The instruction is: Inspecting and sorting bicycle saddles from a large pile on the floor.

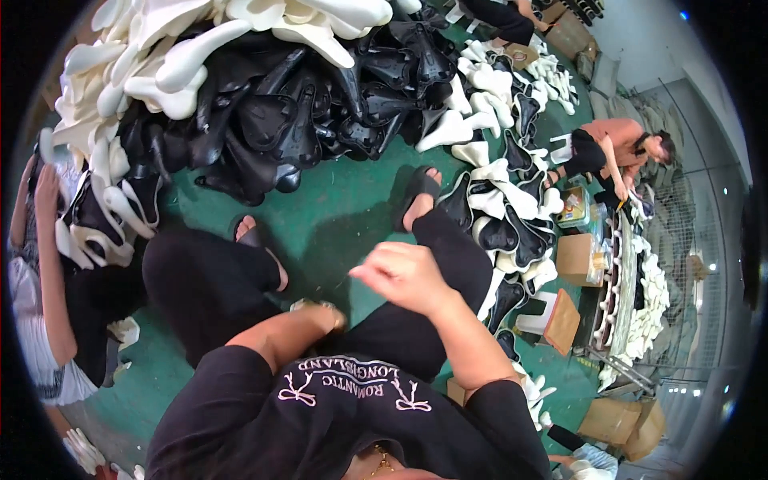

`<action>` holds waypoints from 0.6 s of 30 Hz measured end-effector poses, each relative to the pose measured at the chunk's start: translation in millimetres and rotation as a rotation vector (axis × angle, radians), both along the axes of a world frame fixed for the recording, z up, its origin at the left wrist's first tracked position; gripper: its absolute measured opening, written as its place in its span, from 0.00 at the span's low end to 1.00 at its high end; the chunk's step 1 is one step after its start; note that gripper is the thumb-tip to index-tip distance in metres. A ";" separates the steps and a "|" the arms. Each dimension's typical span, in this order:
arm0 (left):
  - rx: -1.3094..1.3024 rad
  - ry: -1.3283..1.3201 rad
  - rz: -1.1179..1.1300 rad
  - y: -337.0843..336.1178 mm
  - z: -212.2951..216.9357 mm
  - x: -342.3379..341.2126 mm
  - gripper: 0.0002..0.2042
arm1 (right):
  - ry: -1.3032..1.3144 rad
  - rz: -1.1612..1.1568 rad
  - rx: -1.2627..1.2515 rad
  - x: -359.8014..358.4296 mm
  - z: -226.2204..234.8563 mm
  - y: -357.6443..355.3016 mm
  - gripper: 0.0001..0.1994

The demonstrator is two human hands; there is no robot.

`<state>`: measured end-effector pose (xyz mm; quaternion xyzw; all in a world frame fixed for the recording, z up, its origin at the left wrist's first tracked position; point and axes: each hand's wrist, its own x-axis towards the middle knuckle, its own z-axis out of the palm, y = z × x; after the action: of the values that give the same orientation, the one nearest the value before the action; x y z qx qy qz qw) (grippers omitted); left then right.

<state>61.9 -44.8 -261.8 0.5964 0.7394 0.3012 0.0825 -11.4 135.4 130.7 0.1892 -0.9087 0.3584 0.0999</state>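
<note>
My right hand (404,276) is raised over my right thigh, its fingers curled in. Anything inside its grip is hidden. My left hand (330,318) is low between my thighs, with its fingers mostly out of sight. A small pale thing (302,305) shows beside it, too unclear to name. In front of my feet lies a heap of black bicycle saddle shells (268,120), with cream foam saddle pads (180,72) piled over it. To my right, black saddles with cream edges (520,236) lie in a row on the floor. Neither hand touches these piles.
A person (48,264) sits close on my left among saddles. Another person (620,152) bends over at the right. A wooden-topped stool (552,320), a cardboard box (578,260) and a rack with pale pads (640,304) stand right, on the green floor (320,216).
</note>
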 end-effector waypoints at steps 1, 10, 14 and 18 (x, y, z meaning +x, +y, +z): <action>-0.036 -0.057 -0.016 -0.1 2.1 5.4 0.15 | -0.026 0.090 0.009 -25.1 1.7 -2.6 0.12; -0.372 -0.519 -0.240 31.1 5.8 -25.4 0.16 | -0.654 0.350 0.212 -152.9 -24.9 64.6 0.16; -0.505 -0.649 -0.324 59.9 35.7 -58.9 0.16 | -0.732 0.321 0.446 -224.5 -37.4 119.3 0.20; -0.653 -0.708 -0.287 100.1 43.5 -114.8 0.16 | -0.583 0.283 0.437 -283.0 -74.4 148.2 0.16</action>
<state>-52.9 55.3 -218.3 0.4963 0.6321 0.2235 0.5515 -294.4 283.6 56.3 0.2199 -0.9188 0.2053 -0.2558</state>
